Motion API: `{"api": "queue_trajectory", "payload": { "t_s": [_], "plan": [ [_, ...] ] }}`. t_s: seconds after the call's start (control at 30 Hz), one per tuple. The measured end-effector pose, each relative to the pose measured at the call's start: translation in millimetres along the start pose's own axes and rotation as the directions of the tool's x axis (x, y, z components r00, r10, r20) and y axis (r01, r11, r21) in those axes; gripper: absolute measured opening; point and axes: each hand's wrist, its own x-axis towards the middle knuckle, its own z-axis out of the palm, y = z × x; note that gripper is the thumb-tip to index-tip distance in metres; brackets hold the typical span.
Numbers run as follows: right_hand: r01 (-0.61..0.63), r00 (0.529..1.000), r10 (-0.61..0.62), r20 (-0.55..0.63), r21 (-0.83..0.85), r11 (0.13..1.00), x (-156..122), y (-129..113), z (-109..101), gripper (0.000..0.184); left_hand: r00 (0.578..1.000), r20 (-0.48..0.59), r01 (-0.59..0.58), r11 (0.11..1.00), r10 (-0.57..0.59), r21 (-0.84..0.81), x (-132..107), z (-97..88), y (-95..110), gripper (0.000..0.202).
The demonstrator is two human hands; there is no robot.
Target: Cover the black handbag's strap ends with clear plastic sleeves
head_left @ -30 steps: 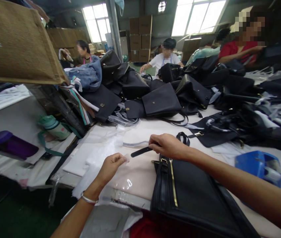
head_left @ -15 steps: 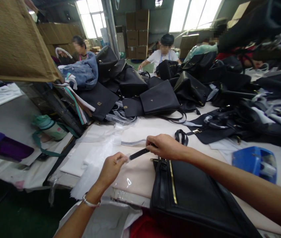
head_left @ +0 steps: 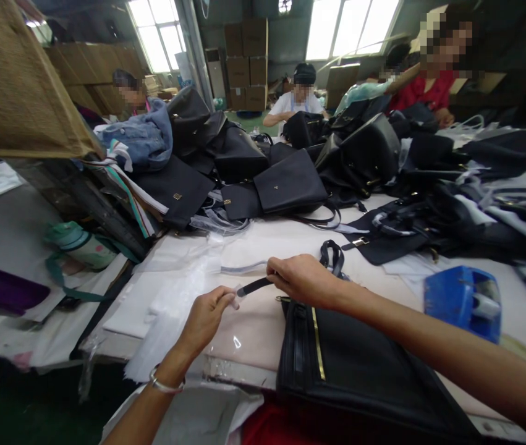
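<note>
My right hand (head_left: 306, 281) is closed round a narrow black bag strap (head_left: 254, 286), whose free end points left. My left hand (head_left: 207, 316) pinches a small piece of whitish, see-through plastic (head_left: 235, 300) right at the strap's tip. Whether the plastic still wraps the tip, I cannot tell. Under my right forearm lies a black bag (head_left: 360, 352) with a gold zip, at the table's front edge. A black looped handle (head_left: 332, 256) stands up behind my right hand. A clear plastic strip (head_left: 244, 267) lies on the table behind the strap.
Several black bags (head_left: 290, 182) are heaped across the back of the table. White wrapping sheets (head_left: 174, 290) lie to the left, a blue plastic holder (head_left: 462, 303) to the right. A green bottle (head_left: 81, 244) and a purple container (head_left: 3, 290) stand far left. Co-workers sit opposite.
The whole view has shifted slightly. My hands stay at the strap's end. At the back right, a co-worker in red has come into view with an arm stretched out, and a black bag there has shifted.
</note>
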Motion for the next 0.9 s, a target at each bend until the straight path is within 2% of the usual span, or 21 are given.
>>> {"api": "queue_trajectory", "payload": {
  "t_s": [0.13, 0.23, 0.3, 0.4, 0.57, 0.67, 0.77, 0.9],
  "plan": [
    [0.100, 0.994, -0.108, 0.035, 0.186, 0.977, 0.6, 5.0, 2.3, 0.018, 0.999, 0.034, -0.010, 0.997, 0.012, -0.073, 5.4, 1.9, 0.6, 0.025],
    [0.031, 1.000, -0.031, -0.003, 0.163, 0.986, 2.3, 7.9, 6.3, 0.017, 0.998, 0.058, -0.012, 0.992, 0.019, -0.123, 8.7, 5.2, 4.7, 0.027],
    [0.025, 1.000, -0.028, 0.013, 0.184, 0.983, 3.0, 7.1, 9.7, 0.016, 0.999, 0.047, -0.011, 0.992, 0.016, -0.123, 9.6, 8.4, 9.8, 0.029],
    [0.085, 0.993, -0.105, 0.047, 0.315, 0.945, 4.1, 3.3, 18.0, 0.015, 0.998, 0.016, -0.052, 0.998, 0.052, -0.029, 9.9, 14.3, 20.5, 0.030],
    [0.055, 0.998, -0.044, -0.033, 0.502, 0.863, 8.2, -1.0, 46.1, 0.019, 0.989, 0.007, -0.145, 0.981, 0.145, 0.130, 12.4, 26.4, 33.8, 0.025],
    [0.043, 0.999, -0.048, -0.004, 0.554, 0.831, 6.7, 4.6, 58.4, 0.023, 0.985, 0.056, -0.174, 0.968, 0.166, 0.183, 14.7, 32.2, 29.2, 0.025],
    [0.012, 0.998, -0.044, 0.044, 0.552, 0.834, -1.3, 20.2, 54.9, 0.033, 0.989, 0.061, -0.143, 0.962, 0.132, 0.232, 16.2, 32.3, 16.7, 0.025],
    [-0.083, 0.982, -0.022, 0.186, 0.536, 0.840, -11.6, 37.4, 43.1, 0.017, 0.992, 0.034, -0.124, 0.944, 0.120, 0.306, 20.2, 34.4, 8.1, 0.024]
  ]
}}
